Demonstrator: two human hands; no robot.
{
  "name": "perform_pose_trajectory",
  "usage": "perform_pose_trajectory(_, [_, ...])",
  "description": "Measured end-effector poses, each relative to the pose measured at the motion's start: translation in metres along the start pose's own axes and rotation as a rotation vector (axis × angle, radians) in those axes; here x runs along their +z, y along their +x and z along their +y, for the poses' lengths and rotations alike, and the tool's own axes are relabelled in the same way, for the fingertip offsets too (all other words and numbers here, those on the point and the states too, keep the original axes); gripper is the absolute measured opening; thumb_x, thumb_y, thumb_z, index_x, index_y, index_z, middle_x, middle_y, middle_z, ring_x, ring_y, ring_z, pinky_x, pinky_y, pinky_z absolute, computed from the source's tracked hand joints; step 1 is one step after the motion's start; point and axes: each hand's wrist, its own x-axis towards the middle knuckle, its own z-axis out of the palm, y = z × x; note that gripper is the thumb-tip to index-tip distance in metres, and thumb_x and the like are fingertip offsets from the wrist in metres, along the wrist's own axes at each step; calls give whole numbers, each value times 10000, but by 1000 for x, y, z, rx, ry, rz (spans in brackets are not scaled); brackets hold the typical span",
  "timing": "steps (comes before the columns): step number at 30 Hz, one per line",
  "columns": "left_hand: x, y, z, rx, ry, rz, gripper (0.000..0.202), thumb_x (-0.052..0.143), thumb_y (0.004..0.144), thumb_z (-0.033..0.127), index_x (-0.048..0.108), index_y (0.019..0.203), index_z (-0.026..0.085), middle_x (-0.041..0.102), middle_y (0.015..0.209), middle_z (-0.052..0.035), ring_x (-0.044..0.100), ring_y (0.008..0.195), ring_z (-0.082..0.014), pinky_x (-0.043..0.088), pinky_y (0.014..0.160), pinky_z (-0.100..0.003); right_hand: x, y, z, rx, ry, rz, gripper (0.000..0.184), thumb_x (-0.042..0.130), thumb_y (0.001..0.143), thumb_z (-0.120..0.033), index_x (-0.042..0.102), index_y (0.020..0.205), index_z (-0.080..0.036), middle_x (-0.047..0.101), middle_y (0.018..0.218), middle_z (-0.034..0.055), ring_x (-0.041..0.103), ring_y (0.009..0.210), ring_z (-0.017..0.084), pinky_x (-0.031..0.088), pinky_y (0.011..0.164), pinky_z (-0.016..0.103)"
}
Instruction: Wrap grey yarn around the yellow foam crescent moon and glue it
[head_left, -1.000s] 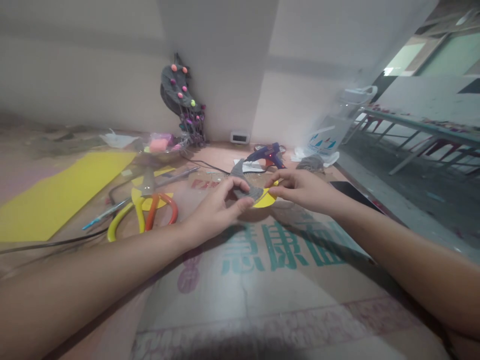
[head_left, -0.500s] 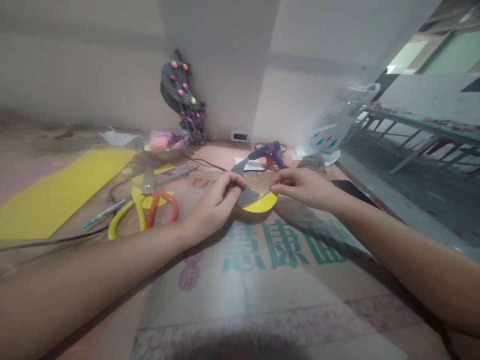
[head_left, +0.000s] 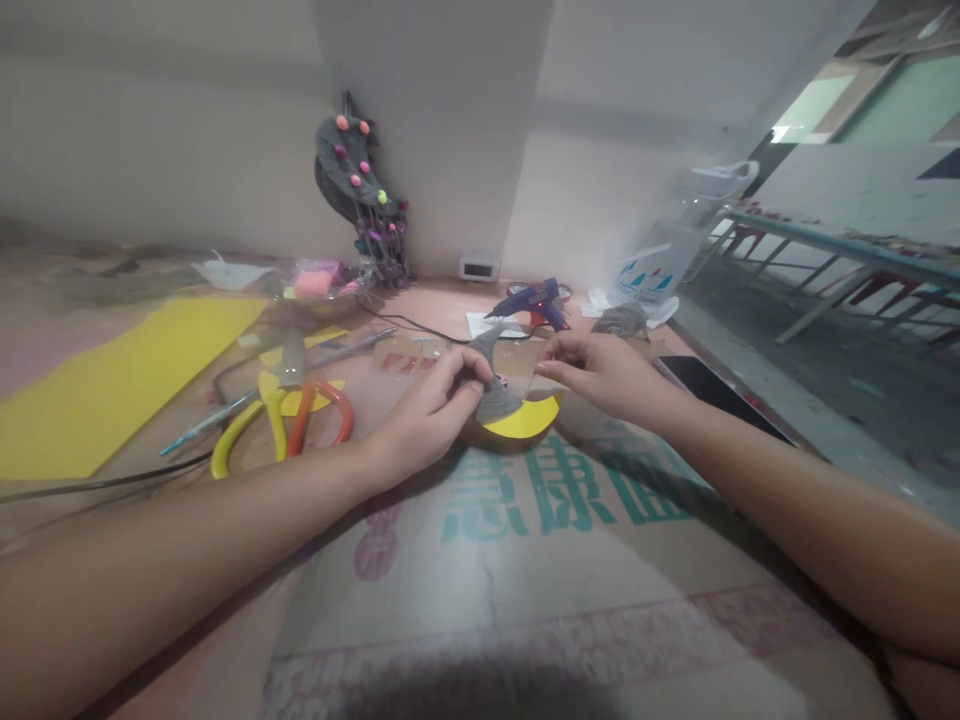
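Over the printed cardboard, my left hand (head_left: 450, 392) pinches a curved yellow paper shape (head_left: 525, 417) that is partly wrapped in grey yarn. The grey yarn wrapping (head_left: 498, 402) covers its left part and its narrow upper arm, while the lower right stays bare yellow. My right hand (head_left: 589, 368) is closed in a pinch just right of the shape, apart from it. A thin strand of yarn runs from its fingertips down to the edge of the wrapping. My left fingers hide part of the shape.
A blue glue gun (head_left: 534, 300) stands behind my hands. Scissors with yellow and orange handles (head_left: 304, 415) and a pen (head_left: 210, 420) lie left. A phone (head_left: 712, 392), a grey yarn bundle (head_left: 621, 322) and a water bottle (head_left: 660, 240) are right. A decorated grey moon (head_left: 349, 165) leans against the wall.
My right hand has lifted slightly off the shape's edge, and the strand now rises more steeply. The paper shape has tilted a little, its bare yellow end dipping lower.
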Motion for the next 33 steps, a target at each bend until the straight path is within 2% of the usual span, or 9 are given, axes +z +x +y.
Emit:
perform_pose_trajectory(6, [-2, 0, -1, 73, 89, -78, 76, 419, 916, 185, 488, 938, 208, 518, 897, -17, 508, 847, -152, 416, 730, -284, 1, -3, -4, -26, -12, 29, 171, 570, 842, -328, 613, 750, -191, 625, 708, 16, 523, 637, 150, 348, 589, 273])
perform_pose_trajectory(13, [-2, -2, 2, 79, 52, -128, 68, 421, 917, 179, 484, 927, 204, 501, 883, -4, 485, 828, -141, 403, 727, -267, 5, -4, -5, -39, -6, 12, 184, 560, 861, -334, 617, 761, -191, 633, 724, 15, 537, 665, 154, 367, 624, 277])
perform_pose_trajectory(15, [-2, -1, 1, 60, 54, -107, 69, 419, 919, 187, 486, 925, 205, 504, 888, -3, 487, 840, -140, 403, 744, -268, 7, -3, -3, -29, -3, 28, 162, 557, 862, -323, 615, 787, -191, 635, 747, 20, 546, 686, 162, 381, 639, 284])
perform_pose_trajectory(19, [-2, 3, -6, 46, 93, 43, 89, 417, 926, 217, 500, 958, 210, 526, 932, -8, 501, 880, -148, 409, 788, -275, 15, -3, 8, -97, 77, 257, 149, 536, 883, -293, 567, 992, -196, 623, 1015, 66, 566, 937, 203, 418, 824, 332])
perform_pose_trajectory(22, [-3, 7, -9, 47, 104, 132, 97, 425, 929, 233, 499, 989, 212, 543, 937, -6, 521, 864, -145, 430, 788, -275, 24, -5, 14, -41, 230, 442, 151, 522, 903, -359, 510, 947, -215, 574, 950, 44, 550, 906, 188, 429, 838, 326])
perform_pose_trajectory(24, [-4, 8, -7, 52, 100, 168, 112, 420, 938, 241, 491, 1018, 211, 555, 953, -10, 537, 843, -140, 449, 786, -276, 30, -8, 14, 76, 364, 405, 232, 536, 889, -447, 490, 856, -222, 530, 804, 6, 538, 751, 166, 451, 718, 298])
perform_pose_trajectory(28, [-4, 9, -2, 44, 113, 214, 118, 424, 945, 232, 482, 1045, 206, 577, 1028, -38, 559, 873, -142, 472, 797, -283, 36, -13, 7, 223, 562, 168, 410, 526, 855, -583, 524, 711, -199, 458, 611, -30, 451, 533, 115, 370, 507, 245])
perform_pose_trajectory(31, [-4, 8, -2, 59, 109, 183, 114, 436, 942, 228, 484, 1043, 207, 582, 1000, -34, 566, 846, -142, 477, 783, -288, 37, -15, 0, 236, 663, 57, 399, 574, 829, -567, 602, 751, -176, 475, 577, -32, 408, 489, 95, 309, 451, 229])
perform_pose_trajectory(33, [-3, 8, -4, 74, 111, 149, 121, 445, 939, 233, 488, 1048, 204, 581, 990, -30, 570, 849, -142, 474, 784, -288, 38, -17, -2, 248, 739, 1, 362, 618, 808, -530, 599, 753, -173, 498, 572, -35, 394, 465, 84, 291, 426, 222])
